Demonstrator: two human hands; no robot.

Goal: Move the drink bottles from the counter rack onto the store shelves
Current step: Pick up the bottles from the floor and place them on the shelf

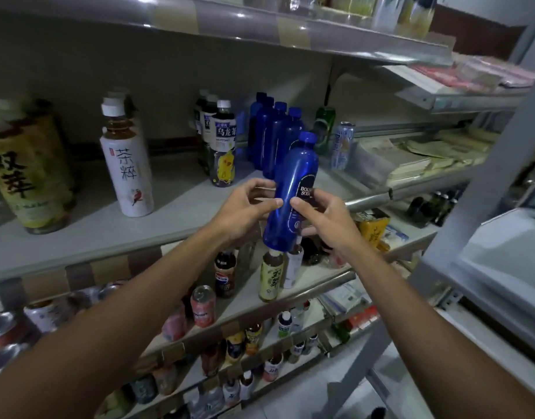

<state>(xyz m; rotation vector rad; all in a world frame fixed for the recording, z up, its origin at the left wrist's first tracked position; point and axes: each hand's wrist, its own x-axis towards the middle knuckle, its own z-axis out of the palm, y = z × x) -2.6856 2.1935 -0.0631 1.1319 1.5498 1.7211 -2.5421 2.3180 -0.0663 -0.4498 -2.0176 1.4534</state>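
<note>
Blue plastic bottle with blue cap and dark label (290, 189) tilts in the air between both hands. The left hand (243, 208) and right hand (326, 220) grip it, thumbs in front. Just beyond the fingertips, matching dark-blue bottles (275, 134) stand on the grey shelf board (169, 213).

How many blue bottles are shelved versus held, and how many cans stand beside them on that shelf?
Shelved blue bottles: 4 visible
Held blue bottle: 1
Cans: 2, a green can and a silver can
Total: 7

Grey wall (78, 71), pale floor (305, 400), dim light
</note>
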